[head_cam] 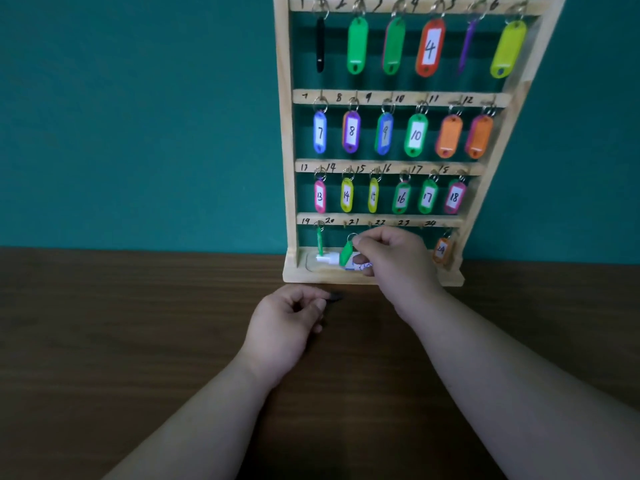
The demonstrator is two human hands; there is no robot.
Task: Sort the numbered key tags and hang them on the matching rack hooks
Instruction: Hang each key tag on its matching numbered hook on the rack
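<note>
Both forearms (194,410) extend from the bottom edge across the table (104,341). Left hand (287,322) rests low on the table before the rack (284,133), fingers curled, thumb and forefinger pinching a small dark object (335,296). Blur prevents identification; it is probably another tag. Right hand (391,258) is raised at the bottom row, thumb and forefinger pinching the ring (352,237) of a green tag (346,255). The green tag hangs tilted just below hook 20 (345,224), and the ring is not yet on it. Its number cannot be read. The three upper rows, labelled 1 to 18, carry one tag per hook. In the bottom row, hook 19 holds a tag (319,242) and hook 24 holds an orange tag (440,250). Hook 21 (370,224) is bare. The right hand covers the space under 22 and 23, though no tag shows there. By estimate, four hooks remain to fill, so the task is near completion. Several top-row tags face away or edge-on, so their match cannot be verified. A white item (325,259) lies in the rack's base tray.
</note>
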